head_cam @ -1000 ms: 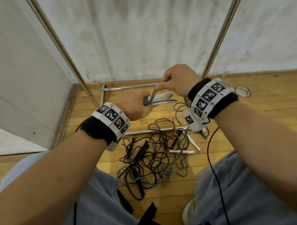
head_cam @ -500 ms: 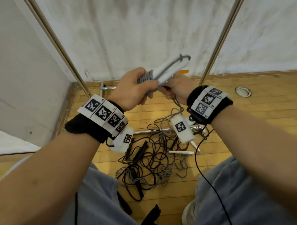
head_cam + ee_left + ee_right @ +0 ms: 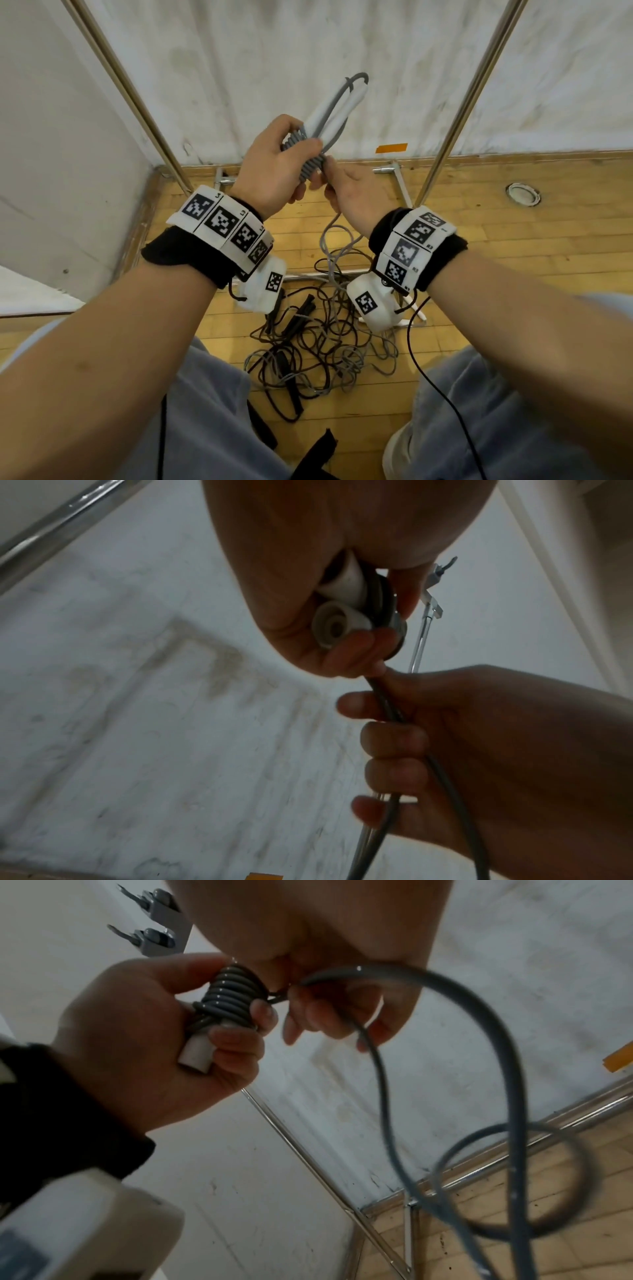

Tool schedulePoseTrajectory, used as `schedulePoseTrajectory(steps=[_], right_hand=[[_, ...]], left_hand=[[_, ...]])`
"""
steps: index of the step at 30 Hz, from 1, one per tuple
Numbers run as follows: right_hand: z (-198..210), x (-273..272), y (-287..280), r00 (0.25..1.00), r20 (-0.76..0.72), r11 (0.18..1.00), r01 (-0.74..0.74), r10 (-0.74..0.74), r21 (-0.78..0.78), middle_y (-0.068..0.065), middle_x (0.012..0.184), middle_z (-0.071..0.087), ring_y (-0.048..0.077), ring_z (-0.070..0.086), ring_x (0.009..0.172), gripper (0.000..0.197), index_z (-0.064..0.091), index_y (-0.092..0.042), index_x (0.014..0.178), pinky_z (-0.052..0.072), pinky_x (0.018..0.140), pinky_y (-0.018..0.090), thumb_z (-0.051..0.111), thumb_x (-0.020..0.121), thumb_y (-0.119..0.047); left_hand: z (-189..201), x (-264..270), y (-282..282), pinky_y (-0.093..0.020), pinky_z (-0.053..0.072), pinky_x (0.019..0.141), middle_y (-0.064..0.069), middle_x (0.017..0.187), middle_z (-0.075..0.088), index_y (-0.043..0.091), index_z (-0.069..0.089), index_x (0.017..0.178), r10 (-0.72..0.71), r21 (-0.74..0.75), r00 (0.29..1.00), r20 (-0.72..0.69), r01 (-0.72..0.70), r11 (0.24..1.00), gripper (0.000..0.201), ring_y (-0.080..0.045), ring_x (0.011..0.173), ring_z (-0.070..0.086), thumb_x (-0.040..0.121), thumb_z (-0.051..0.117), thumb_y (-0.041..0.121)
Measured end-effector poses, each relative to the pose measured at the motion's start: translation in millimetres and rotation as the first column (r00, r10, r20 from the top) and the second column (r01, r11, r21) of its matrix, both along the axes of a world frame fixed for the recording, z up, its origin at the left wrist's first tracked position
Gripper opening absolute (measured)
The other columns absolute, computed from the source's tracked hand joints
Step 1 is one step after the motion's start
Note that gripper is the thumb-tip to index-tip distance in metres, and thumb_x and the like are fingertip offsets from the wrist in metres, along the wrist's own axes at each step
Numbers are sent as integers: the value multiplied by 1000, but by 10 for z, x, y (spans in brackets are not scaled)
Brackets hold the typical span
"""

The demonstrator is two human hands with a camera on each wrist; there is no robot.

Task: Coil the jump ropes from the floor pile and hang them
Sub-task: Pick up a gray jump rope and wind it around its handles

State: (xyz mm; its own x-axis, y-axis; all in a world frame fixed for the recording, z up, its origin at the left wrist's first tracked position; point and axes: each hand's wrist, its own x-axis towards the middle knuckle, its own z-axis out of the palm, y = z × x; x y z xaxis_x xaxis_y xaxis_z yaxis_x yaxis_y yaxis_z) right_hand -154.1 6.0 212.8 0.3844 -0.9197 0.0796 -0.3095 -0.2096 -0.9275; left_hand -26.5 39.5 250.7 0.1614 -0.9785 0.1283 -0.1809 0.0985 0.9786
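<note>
A grey jump rope has two white handles held side by side, tilted up toward the wall. Several turns of its grey cord are wound tight around them. My left hand grips the handles over the windings; the handles' round ends and the coil show in the wrist views. My right hand sits just below and pinches the free cord, which loops down to the floor pile of tangled dark and grey ropes.
Two slanted metal rack poles flank my hands, with the rack's base bar on the wooden floor. Grey hooks show high up. A wall corner lies left, a round floor fitting right. My knees frame the pile.
Both hands rose with the handles, which now point up toward the wall. My right hand moved from above the bundle to below it, still holding the cord.
</note>
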Motion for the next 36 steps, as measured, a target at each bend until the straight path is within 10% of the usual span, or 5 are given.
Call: schedulePoseTrajectory(steps=[12,19,24,36], right_hand=[[44,-188,-55,959,-281,982,-85,35,-171,-8,59,42,8,40,57,34,56,-14,73,30,55,25,38,100,-24],[68,-105,78,862,-486,965,-230,141,-127,-10,64,48,3,43,59,37,58,-15,79,27,52,18,33,102,-32],[93,-175,131,885,-354,952,-296,302,73,-5,65,47,16,55,66,30,57,-13,83,42,59,24,38,100,-29],[39,-132,47,792,-537,946,-321,289,36,-4,61,45,10,41,54,31,50,-21,73,26,49,24,39,100,-28]], left_hand=[[-71,222,-39,-22,37,37,-6,68,62,26,50,111,-1,66,978,211,-13,998,22,-8,39,50,92,58,18],[-324,249,-83,-29,36,51,5,76,55,23,42,101,21,73,717,696,-100,992,21,-14,62,52,91,56,36],[-454,283,-90,-28,29,50,3,81,51,22,36,100,66,40,605,794,-160,986,25,-19,65,48,92,56,34],[-550,194,-76,-30,36,60,4,87,56,27,46,112,-225,280,350,909,-114,953,23,-19,74,51,92,56,33]])
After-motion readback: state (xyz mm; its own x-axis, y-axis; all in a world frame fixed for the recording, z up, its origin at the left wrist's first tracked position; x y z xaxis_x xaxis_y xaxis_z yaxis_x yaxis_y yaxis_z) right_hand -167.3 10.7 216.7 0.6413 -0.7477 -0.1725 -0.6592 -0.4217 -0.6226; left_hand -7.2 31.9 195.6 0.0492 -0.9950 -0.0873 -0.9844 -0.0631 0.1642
